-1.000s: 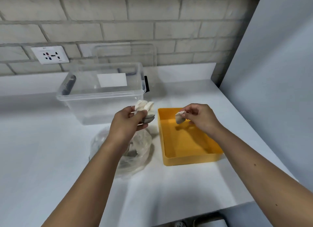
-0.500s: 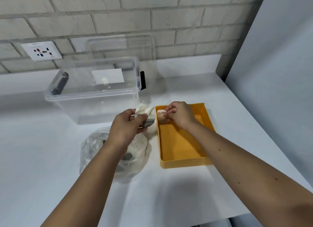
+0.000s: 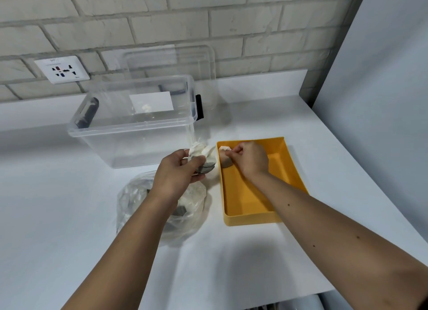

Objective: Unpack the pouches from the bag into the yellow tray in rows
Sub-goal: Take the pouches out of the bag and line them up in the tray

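My main worry is the yellow tray point(image 3: 298, 182), which is bare apart from one pouch point(image 3: 225, 162). The right hand point(image 3: 249, 161) pinches that pouch by its top, low in the far left corner. If it lands crooked or flops away from the wall, every later row would likely run skewed. Next is the bag point(image 3: 136, 201), slumped on the counter point(image 3: 69, 228) just left of the tray, with the left forearm passing over it. A careless drag of that arm could roll it and spill what is inside. A smaller risk sits with the left hand point(image 3: 176, 173), whose fingers are curled round a bunch of pouches point(image 3: 203, 153) above the bag, near the tray's far left corner. With several held at once, one may slip out. Around all this there is a pale brick wall point(image 3: 231, 20) at the far side and a plain grey panel point(image 3: 382, 101) on the right. On the white counter, a clear storage box point(image 3: 129, 133) stands far left, its lid point(image 3: 196, 62) propped against the wall beside a wall socket point(image 3: 62, 69).
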Demonstrator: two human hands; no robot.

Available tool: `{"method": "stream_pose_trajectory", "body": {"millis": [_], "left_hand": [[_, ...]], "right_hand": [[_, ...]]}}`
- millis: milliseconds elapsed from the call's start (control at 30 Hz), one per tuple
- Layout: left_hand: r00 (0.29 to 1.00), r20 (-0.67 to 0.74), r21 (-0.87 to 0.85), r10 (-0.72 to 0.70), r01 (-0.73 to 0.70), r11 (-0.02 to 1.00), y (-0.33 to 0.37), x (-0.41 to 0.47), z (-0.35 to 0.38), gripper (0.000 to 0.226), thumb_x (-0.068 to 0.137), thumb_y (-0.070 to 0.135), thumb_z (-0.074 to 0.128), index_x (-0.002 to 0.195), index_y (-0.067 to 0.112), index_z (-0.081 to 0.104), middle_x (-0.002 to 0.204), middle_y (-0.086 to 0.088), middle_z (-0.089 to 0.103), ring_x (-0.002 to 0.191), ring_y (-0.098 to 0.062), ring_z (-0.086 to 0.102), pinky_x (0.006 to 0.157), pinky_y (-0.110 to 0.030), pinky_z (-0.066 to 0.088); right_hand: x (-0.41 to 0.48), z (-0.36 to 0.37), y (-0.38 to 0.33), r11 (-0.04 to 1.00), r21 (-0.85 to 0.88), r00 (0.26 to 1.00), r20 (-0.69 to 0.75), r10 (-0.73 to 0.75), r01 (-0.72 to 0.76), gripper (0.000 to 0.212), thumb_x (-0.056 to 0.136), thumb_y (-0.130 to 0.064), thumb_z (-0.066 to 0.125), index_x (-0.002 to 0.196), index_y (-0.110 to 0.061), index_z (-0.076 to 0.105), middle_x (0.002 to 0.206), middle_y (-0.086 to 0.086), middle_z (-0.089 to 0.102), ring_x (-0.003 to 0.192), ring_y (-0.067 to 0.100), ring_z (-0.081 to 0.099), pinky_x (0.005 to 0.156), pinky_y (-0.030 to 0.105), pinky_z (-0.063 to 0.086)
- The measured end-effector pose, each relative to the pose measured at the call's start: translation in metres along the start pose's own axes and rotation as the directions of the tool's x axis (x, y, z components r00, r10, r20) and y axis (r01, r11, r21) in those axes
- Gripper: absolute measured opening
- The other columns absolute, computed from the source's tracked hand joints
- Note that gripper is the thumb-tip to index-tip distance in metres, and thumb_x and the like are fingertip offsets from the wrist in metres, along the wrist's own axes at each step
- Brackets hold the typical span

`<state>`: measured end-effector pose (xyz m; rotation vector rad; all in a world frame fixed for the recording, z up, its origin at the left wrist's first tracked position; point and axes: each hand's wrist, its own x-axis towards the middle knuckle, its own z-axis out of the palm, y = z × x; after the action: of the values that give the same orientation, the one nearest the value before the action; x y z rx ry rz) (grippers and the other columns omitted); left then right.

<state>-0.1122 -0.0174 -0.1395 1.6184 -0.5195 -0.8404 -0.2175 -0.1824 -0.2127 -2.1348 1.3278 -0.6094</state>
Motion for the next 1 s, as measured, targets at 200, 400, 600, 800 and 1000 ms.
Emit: {"method": "stream_pose_trajectory", "body": {"millis": [200, 400, 600, 800, 1000], "left_hand": [[1.000, 0.001, 0.000, 0.002, -0.002, 1.000, -0.001, 0.000, -0.001, 0.020, 0.091, 0.014, 0.069, 0.109, 0.007, 0.068, 0.098, -0.013, 0.074, 0.087, -0.022, 0.074, 0.072, -0.025, 0.060], [1.000, 0.007, 0.001, -0.003, 0.003, 1.000, -0.005, -0.002, 0.000, 0.011, 0.091, 0.014, 0.069, 0.102, 0.012, 0.069, 0.097, -0.012, 0.074, 0.088, -0.021, 0.074, 0.074, -0.025, 0.061], [0.997, 0.073, -0.065, -0.041, 0.045, 0.997, -0.002, -0.004, 0.001, 0.020, 0.091, 0.016, 0.071, 0.109, 0.008, 0.071, 0.094, -0.010, 0.077, 0.084, -0.017, 0.075, 0.071, -0.023, 0.060], [0.986, 0.142, -0.210, -0.084, 0.113, 0.971, 0.002, -0.008, 0.007, 0.018, 0.091, 0.014, 0.069, 0.107, 0.007, 0.071, 0.092, -0.010, 0.077, 0.083, -0.019, 0.074, 0.071, -0.025, 0.061], [0.973, 0.170, -0.350, -0.156, 0.208, 0.913, 0.003, -0.013, 0.007, 0.010, 0.094, 0.014, 0.066, 0.094, 0.006, 0.071, 0.084, -0.010, 0.075, 0.076, -0.019, 0.073, 0.073, -0.027, 0.062]], "right_hand": [[-0.002, 0.005, 0.008, 0.959, 0.262, 0.990, 0.113, 0.079, -0.106, 0.021, 0.083, -0.038, 0.074, 0.088, -0.018, 0.076, 0.063, -0.003, 0.070, 0.059, 0.012, 0.068, 0.069, 0.033, 0.057], [-0.011, 0.005, 0.013, 0.930, 0.330, 0.985, 0.121, 0.127, -0.161, 0.016, 0.075, -0.023, 0.082, 0.086, -0.017, 0.073, 0.073, 0.001, 0.073, 0.064, 0.016, 0.070, 0.074, 0.038, 0.060], [-0.020, -0.043, -0.013, 0.991, 0.123, 0.998, 0.036, 0.041, -0.046, 0.021, 0.082, -0.030, 0.076, 0.098, -0.017, 0.075, 0.095, -0.003, 0.074, 0.089, 0.013, 0.067, 0.080, 0.025, 0.052], [-0.064, -0.071, -0.052, 0.704, 0.683, 0.956, 0.292, -0.017, -0.196, 0.020, 0.085, -0.016, 0.073, 0.104, -0.011, 0.072, 0.087, 0.009, 0.071, 0.067, 0.014, 0.065, 0.066, 0.024, 0.053], [-0.073, -0.057, -0.053, 0.630, 0.763, 0.985, 0.172, 0.015, -0.143, 0.007, 0.083, -0.012, 0.075, 0.088, -0.008, 0.073, 0.080, 0.011, 0.067, 0.065, 0.019, 0.056, 0.061, 0.026, 0.052]]}}
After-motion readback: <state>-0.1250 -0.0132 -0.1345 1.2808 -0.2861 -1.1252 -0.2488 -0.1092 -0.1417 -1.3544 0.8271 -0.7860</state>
